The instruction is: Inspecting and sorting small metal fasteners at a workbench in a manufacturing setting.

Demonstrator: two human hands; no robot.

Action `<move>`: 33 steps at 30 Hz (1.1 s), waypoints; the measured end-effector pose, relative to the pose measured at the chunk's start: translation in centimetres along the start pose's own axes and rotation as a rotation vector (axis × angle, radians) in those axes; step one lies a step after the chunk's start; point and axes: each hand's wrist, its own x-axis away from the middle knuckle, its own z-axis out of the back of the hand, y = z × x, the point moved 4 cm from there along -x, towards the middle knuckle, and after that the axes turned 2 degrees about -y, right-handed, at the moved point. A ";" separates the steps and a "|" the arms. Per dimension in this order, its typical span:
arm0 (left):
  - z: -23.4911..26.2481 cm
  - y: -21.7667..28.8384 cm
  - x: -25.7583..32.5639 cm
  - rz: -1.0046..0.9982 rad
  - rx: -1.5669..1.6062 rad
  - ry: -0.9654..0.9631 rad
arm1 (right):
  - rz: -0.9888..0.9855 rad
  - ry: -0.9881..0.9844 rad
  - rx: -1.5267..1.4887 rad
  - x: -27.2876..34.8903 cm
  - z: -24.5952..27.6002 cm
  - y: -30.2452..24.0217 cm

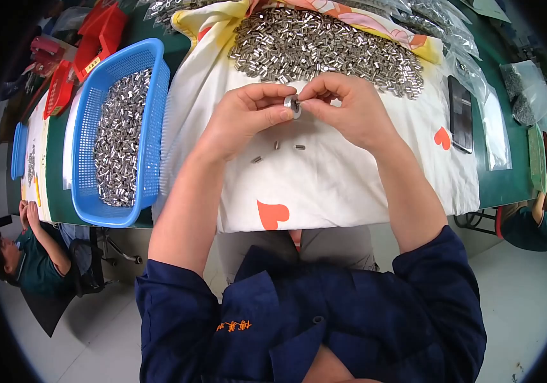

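Between thumb and fingers, my left hand (244, 118) pinches a small silver metal ring (290, 102), which is tilted on edge. My right hand (353, 112) is closed in a pinch at the ring's right side. Whatever its fingertips hold is too small and covered to name. Both hands are above a white cloth (324, 198) with red hearts. Just below them lie three loose small metal cylinders (300, 147). Beyond my hands spreads a big heap of similar shiny metal cylinders (324, 51).
A blue plastic basket (82, 159) full of metal cylinders stands on my left. Red bins (98, 38) are farther left. A dark phone (460, 115) lies at the right cloth edge, beside clear plastic bags (497, 127). Other people (37, 255) sit at both sides.
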 end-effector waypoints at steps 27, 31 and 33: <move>-1.5 0.2 0.2 0.077 -0.203 -0.119 | 0.230 0.300 0.627 -1.4 0.9 3.1; -1.1 0.1 0.4 0.069 -0.200 -0.094 | 0.171 0.247 0.751 -1.3 0.2 2.6; -1.1 0.1 0.3 0.069 -0.199 -0.087 | 0.074 0.206 0.791 -1.0 0.3 2.8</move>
